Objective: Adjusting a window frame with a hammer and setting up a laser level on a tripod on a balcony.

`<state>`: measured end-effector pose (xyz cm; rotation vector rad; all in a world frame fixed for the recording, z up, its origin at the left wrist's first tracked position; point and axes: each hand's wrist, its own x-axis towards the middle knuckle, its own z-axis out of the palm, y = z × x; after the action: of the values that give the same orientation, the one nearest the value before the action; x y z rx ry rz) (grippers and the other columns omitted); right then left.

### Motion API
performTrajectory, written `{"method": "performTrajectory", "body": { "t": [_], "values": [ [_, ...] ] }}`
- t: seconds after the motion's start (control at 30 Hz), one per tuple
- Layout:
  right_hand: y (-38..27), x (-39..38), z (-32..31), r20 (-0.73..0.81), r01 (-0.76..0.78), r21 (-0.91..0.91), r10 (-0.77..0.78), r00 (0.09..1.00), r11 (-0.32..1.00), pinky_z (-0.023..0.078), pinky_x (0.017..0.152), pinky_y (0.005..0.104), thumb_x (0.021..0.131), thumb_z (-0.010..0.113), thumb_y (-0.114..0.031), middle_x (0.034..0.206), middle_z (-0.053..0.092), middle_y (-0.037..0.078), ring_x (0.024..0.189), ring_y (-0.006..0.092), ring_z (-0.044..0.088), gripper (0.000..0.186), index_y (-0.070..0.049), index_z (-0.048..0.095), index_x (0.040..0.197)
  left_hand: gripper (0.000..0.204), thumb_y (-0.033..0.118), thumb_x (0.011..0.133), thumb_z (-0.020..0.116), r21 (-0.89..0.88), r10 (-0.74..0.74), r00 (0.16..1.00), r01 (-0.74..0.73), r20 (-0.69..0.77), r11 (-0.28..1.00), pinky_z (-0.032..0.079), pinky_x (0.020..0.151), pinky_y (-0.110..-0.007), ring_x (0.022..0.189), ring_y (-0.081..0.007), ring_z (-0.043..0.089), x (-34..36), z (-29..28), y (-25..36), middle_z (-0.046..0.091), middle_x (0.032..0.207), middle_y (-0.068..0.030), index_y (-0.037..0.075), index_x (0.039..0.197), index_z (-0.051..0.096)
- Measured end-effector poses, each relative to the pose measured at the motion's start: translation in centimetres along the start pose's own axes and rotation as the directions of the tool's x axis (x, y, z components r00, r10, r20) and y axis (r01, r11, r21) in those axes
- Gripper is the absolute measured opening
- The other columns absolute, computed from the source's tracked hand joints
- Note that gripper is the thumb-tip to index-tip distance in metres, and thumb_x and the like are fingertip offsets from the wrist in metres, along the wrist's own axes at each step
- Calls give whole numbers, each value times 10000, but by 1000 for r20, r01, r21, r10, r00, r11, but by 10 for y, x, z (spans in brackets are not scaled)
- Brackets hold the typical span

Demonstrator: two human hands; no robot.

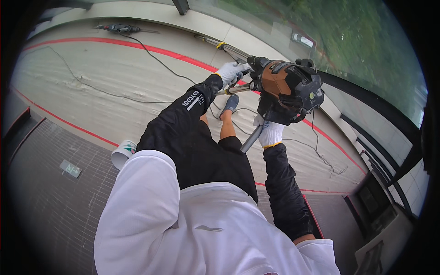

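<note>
A brown and black laser level (286,85) sits on top of a tripod (229,48) with slim metal legs and yellow clips, in front of me and to the right. My left hand (231,73), in a white knit glove, is closed around the tripod's upper part, just left of the level. Below the level, my right hand (271,134), also gloved, is closed at a grey tube (251,140) that slants down toward me. The palm side of both grips is hidden.
A rotary hammer drill (120,29) with a long bit lies by the ledge at the far left. Its dark cable (158,58) runs across the pale floor covering (110,73), edged with red tape. A white bucket (120,156) stands at left. A glass barrier (357,36) rises at right.
</note>
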<state>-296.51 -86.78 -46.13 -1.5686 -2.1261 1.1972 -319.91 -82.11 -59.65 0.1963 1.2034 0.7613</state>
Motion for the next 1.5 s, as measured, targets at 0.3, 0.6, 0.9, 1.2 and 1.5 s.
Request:
{"method": "performTrajectory", "body": {
  "t": [0.3,0.6,0.9,1.2,1.5],
  "values": [
    [-20,68,6,51,-104,504,90,995,858,426,485,343,992,493,-40,656,448,47,513,179,422,105,-34,548,902,450,513,969,642,106,100,988,-87,-120,991,355,432,-252,469,-81,462,-35,10,30,545,645,13,65,992,674],
    [-68,98,-18,209,-393,750,374,904,532,459,469,375,1012,487,-148,625,475,68,467,218,486,194,-19,571,893,526,478,976,655,94,36,676,51,-736,994,432,547,-298,569,-104,528,-166,-89,-166,577,647,-8,-39,1057,707],
    [-58,102,-26,220,-426,787,442,870,446,481,424,338,963,622,-160,681,565,68,468,190,564,144,-20,603,939,595,466,950,662,-73,-290,429,456,-856,887,554,879,-378,994,-277,720,-376,-14,-359,742,1055,-235,-97,1139,696],
    [-67,85,-11,237,-468,766,482,843,441,489,469,393,1014,519,-214,621,512,85,458,240,512,224,-35,614,919,449,384,966,661,-87,-205,404,292,-891,953,466,563,-313,582,-145,577,-394,-16,-363,647,712,-85,-63,1007,686],
    [-59,50,17,134,-388,731,439,888,561,486,431,386,958,583,-106,649,572,95,466,222,560,84,-26,604,944,218,291,980,566,-507,-487,368,47,-792,861,382,419,-310,461,-146,495,-432,3,-374,523,608,-40,87,1034,622]
  ]
}}
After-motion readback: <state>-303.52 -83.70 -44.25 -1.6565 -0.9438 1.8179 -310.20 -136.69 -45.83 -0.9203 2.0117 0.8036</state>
